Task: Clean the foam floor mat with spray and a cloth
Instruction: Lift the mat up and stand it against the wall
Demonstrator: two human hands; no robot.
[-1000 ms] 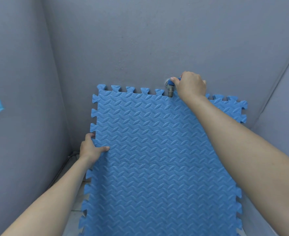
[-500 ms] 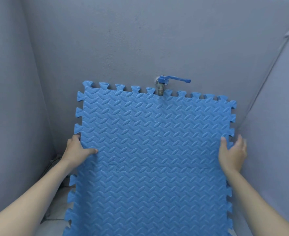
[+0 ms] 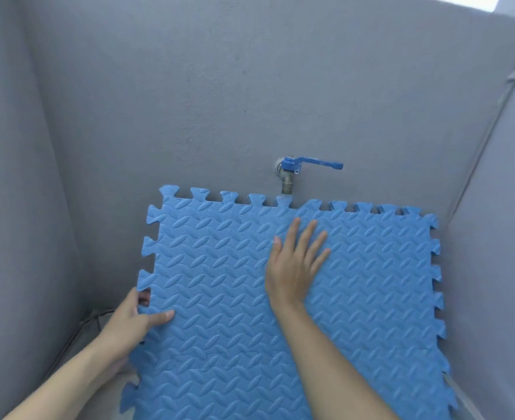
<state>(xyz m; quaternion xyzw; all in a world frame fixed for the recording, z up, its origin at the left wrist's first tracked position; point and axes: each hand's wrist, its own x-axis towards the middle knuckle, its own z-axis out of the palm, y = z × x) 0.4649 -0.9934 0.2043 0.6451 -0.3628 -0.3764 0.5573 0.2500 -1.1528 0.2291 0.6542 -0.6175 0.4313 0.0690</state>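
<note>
Firstly, left hand (image 3: 132,321): clamped on the left edge of the foam mat (image 3: 356,298), thumb on the face, fingers behind. Right hand (image 3: 295,262): spread flat, palm down on the mat's upper middle, gripping nothing. Mat: blue, embossed, interlocking edges, leaning against the far grey wall (image 3: 250,101). Tap (image 3: 289,177): brass, blue lever handle, just above the mat's top edge.

Left hand (image 3: 135,319) — thumb on the front face, fingers curled behind the mat's (image 3: 371,298) left edge, gripping. Right hand (image 3: 295,265) — flat, fingers spread, palm pressed near the top edge, forearm extended.
</note>
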